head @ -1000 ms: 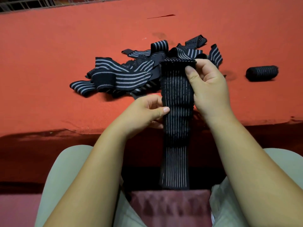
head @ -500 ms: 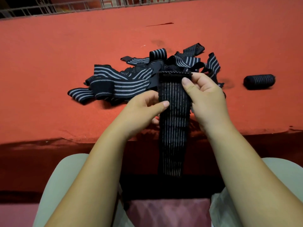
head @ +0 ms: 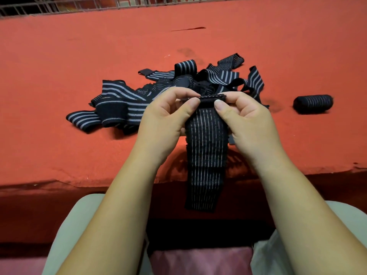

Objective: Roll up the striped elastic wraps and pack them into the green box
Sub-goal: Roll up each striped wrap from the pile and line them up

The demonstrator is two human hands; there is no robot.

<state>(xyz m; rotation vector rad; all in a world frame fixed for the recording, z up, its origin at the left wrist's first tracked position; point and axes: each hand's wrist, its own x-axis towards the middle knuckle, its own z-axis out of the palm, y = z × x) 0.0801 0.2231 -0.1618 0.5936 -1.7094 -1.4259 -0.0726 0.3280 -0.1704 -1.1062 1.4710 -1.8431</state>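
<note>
Two knees in pale fabric (head: 79,225) frame the nearest edge, a dull pink cloth (head: 198,261) between them. Below the fingers, one black elastic wrap (head: 206,155), puckered and ribbed with thin pale lengthwise stripes, hangs flat over the edge of a felt-like red table cover (head: 59,76). Its top end, a narrow stitched fold, is pinched at both corners: the left hand (head: 164,116) with thumb and curled fingers at one, the right hand (head: 248,120) likewise at the other. Just beyond the fingers lies a tangled heap of loose wraps (head: 123,102), broad grey stripes on black. Well right of the fingers, a finished roll (head: 312,104) lies on its side, a stubby cylinder. Farthest off runs a wire grid (head: 59,4).
</note>
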